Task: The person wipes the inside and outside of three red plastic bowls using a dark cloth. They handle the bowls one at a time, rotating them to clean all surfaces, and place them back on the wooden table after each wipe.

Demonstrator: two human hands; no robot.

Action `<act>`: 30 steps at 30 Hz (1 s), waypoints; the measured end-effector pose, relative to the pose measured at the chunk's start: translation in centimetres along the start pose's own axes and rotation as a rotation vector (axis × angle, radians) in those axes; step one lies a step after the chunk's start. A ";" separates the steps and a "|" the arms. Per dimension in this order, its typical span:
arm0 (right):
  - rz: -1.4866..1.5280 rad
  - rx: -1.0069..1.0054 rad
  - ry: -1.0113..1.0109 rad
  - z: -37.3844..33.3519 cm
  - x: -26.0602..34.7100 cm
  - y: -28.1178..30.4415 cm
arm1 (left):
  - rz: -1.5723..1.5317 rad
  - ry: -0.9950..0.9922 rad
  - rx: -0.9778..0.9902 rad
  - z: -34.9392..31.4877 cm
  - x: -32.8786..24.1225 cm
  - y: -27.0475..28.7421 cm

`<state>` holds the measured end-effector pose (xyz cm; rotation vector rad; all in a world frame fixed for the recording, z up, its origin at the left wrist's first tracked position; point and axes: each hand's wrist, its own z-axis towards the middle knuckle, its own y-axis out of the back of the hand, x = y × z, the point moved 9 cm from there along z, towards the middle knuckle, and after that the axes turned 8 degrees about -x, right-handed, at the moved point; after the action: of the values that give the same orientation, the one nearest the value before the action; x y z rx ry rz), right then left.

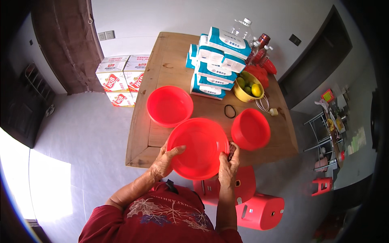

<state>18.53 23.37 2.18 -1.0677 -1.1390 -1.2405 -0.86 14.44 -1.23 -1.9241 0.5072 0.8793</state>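
Observation:
A round red plastic basin [198, 150] is held up at the near edge of the wooden table, its hollow facing me. My left hand [164, 161] grips its left rim, thumb over the inside. On the right rim my right hand [228, 167] is closed, its thumb at the edge. A small dark, patterned thing [232, 150] shows by the right fingers; I cannot make out what it is. Two more red basins are on the table: one at the left [170, 106], partly behind the held one, and a smaller one at the right [251, 128].
On the wooden table [162, 69] stand stacked tissue packs [214, 71], a yellow bowl [242, 95] of green and yellow fruit, a black band [230, 111], a white cable [263, 104] and bottles [242, 28]. Cartons [114, 81] are left of it; red stools [261, 211] sit below its near edge.

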 end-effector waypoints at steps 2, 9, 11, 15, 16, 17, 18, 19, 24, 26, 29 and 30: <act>0.022 0.027 0.039 0.2 -0.1 -0.8 | -0.041 -0.026 -0.015 0.8 2.1 2.4; 0.236 -0.170 0.067 0.3 6.1 0.5 | 0.331 -0.523 -0.071 -0.9 -3.2 1.7; 0.058 0.004 0.348 -0.4 6.7 -2.2 | 0.360 -0.559 -0.010 -1.4 -3.5 0.1; -0.529 0.217 1.113 -2.9 8.7 -8.9 | 0.284 -0.523 0.081 -1.7 -2.5 -1.3; -0.701 0.245 1.117 -2.5 7.2 -9.4 | 0.307 -0.536 0.074 -1.8 -2.6 -1.3; -0.873 0.274 1.115 -2.0 5.5 -9.5 | 0.329 -0.549 0.066 -1.8 -2.7 -1.3; -1.042 0.311 1.109 -1.9 4.4 -10.0 | 0.350 -0.563 0.050 -1.9 -2.8 -1.1; -1.074 0.372 1.009 -2.0 3.7 -9.9 | 0.345 -0.581 0.054 -1.9 -2.7 -0.8; -1.005 0.705 0.592 -5.9 1.2 -9.0 | 0.296 -0.611 0.025 -1.2 -1.4 1.0; -0.878 0.710 0.685 -7.7 0.1 -9.5 | 0.282 -0.470 -0.031 -0.4 -0.4 1.7; -0.588 0.669 0.719 -7.7 1.9 -10.9 | 0.254 -0.301 -0.056 0.4 0.4 1.7; -0.585 0.628 0.770 -7.3 1.9 -11.4 | 0.245 -0.248 -0.057 0.5 0.8 1.6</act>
<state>7.49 15.31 2.92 0.2464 -1.1131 -1.4018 -1.58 14.07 -2.88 -1.7950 0.5805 1.2834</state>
